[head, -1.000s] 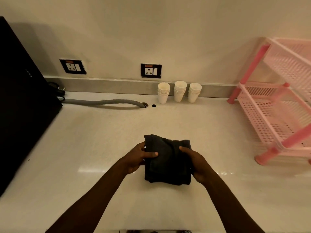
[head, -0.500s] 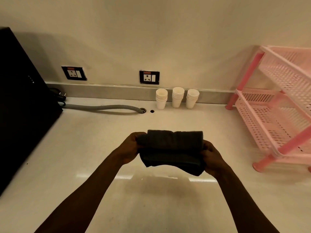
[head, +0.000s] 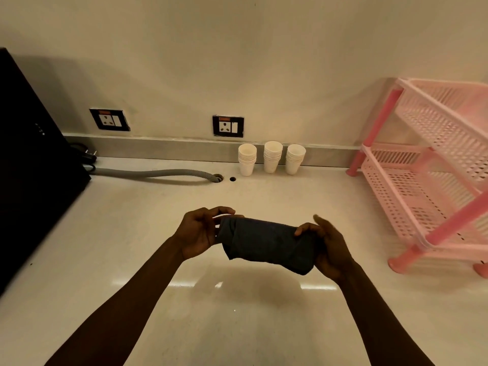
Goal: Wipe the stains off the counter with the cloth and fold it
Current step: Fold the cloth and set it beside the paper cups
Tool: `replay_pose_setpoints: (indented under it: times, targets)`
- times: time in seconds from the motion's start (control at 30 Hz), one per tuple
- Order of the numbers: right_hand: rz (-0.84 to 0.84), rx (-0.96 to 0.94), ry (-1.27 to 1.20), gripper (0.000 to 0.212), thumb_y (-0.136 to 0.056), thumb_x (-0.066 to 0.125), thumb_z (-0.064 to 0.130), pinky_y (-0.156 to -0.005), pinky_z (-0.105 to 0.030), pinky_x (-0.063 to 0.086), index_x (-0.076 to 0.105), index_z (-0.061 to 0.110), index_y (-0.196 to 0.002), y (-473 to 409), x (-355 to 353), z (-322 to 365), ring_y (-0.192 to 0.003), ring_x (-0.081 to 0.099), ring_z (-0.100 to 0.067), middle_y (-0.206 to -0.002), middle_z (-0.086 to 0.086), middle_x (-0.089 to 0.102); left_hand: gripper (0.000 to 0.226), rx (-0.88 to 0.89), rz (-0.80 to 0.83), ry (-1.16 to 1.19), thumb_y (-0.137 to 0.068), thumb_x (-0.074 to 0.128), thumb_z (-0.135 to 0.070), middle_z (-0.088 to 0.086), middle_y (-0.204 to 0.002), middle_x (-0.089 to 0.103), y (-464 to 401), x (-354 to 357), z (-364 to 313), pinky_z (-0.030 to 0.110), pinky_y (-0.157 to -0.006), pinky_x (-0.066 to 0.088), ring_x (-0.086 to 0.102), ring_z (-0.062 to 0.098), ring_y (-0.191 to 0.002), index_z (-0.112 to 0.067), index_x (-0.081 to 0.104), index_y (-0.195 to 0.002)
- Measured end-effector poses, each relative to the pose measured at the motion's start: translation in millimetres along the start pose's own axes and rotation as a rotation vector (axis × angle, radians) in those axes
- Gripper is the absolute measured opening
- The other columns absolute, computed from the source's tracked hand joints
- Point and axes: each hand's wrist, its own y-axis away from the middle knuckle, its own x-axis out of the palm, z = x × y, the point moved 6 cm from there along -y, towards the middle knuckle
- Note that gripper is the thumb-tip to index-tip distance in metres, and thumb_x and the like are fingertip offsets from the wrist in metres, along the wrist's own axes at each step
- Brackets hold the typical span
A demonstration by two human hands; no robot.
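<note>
A dark grey cloth (head: pixel 266 244), folded into a thick bundle, hangs in the air above the pale counter (head: pixel 132 233) near the middle of the view. My left hand (head: pixel 198 233) grips its left end with fingers and thumb. My right hand (head: pixel 327 247) holds its right end, thumb on top. The cloth's shadow falls on the glossy counter below it. No stains show on the visible counter surface.
Three stacks of white paper cups (head: pixel 272 159) stand at the back wall. A pink two-tier plastic rack (head: pixel 433 180) fills the right side. A black appliance (head: pixel 29 165) stands at the left, with a grey hose (head: pixel 158 174) running into a counter hole.
The folded cloth was resting on the counter a second ago; both hands have lifted it and turned it so it stretches sideways between them.
</note>
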Motion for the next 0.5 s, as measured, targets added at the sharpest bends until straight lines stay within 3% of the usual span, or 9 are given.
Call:
replay_pose_setpoints:
  times: [0.07,0.1,0.17,0.27,0.4,0.5]
  targets:
    - [-0.034,-0.040,0.242,0.010,-0.095,0.063,0.015,-0.071,-0.032,0.058,0.071,0.011,-0.091,-0.4,-2.8,1.5,-0.093,0.065,-0.031,-0.093,-0.012,0.070,0.039,-0.054,-0.057,-0.229,-0.101,0.047,-0.034,0.019,-0.135,0.066,-6.4,-0.5,3.6,0.048,-0.099,0.053,0.064,0.035,-0.121,-0.014,0.068,-0.126]
    - [-0.046,-0.065,0.349,0.015,-0.090,0.069,0.006,-0.070,-0.032,0.059,0.070,0.017,-0.100,0.9,-13.9,7.9,-0.094,0.066,-0.033,-0.098,-0.014,0.070,0.035,-0.083,-0.068,-0.414,-0.100,0.054,-0.035,0.014,-0.131,0.069,-19.7,8.5,6.1,0.047,-0.098,0.054,0.065,0.032,-0.121,-0.019,0.066,-0.130]
    - [-0.048,-0.044,0.459,0.048,-0.082,0.075,-0.003,-0.072,-0.033,0.060,0.066,0.029,-0.116,0.5,-26.1,10.4,-0.096,0.068,-0.033,-0.106,-0.019,0.067,0.042,-0.150,-0.040,-0.743,-0.091,0.073,-0.028,0.007,-0.122,0.074,-32.4,22.2,7.8,0.034,-0.093,0.057,0.068,0.024,-0.117,-0.030,0.063,-0.131]
    - [-0.071,-0.051,0.493,0.056,-0.078,0.077,-0.004,-0.072,-0.028,0.060,0.066,0.033,-0.119,1.6,-42.7,19.8,-0.092,0.071,-0.023,-0.106,-0.014,0.069,0.044,-0.249,0.043,-1.057,-0.082,0.083,-0.019,0.003,-0.112,0.075,-52.7,37.7,14.0,0.023,-0.086,0.053,0.069,0.017,-0.108,-0.026,0.069,-0.124]
    - [-0.104,-0.080,0.525,0.046,-0.080,0.076,-0.006,-0.076,-0.031,0.061,0.071,0.028,-0.110,1.7,-50.0,22.2,-0.101,0.071,-0.033,-0.102,-0.012,0.074,0.019,-0.252,0.093,-1.167,-0.083,0.081,-0.018,0.001,-0.099,0.077,-58.4,42.3,14.8,0.029,-0.086,0.055,0.071,0.020,-0.100,-0.015,0.077,-0.101]
    - [-0.151,-0.145,0.544,0.038,-0.083,0.075,-0.006,-0.084,-0.040,0.061,0.072,0.023,-0.106,2.0,-58.1,31.7,-0.104,0.071,-0.033,-0.104,-0.009,0.075,0.014,-0.212,0.111,-1.105,-0.086,0.077,-0.017,0.004,-0.102,0.073,-67.5,50.1,9.3,0.028,-0.086,0.054,0.068,0.018,-0.100,-0.017,0.073,-0.100]
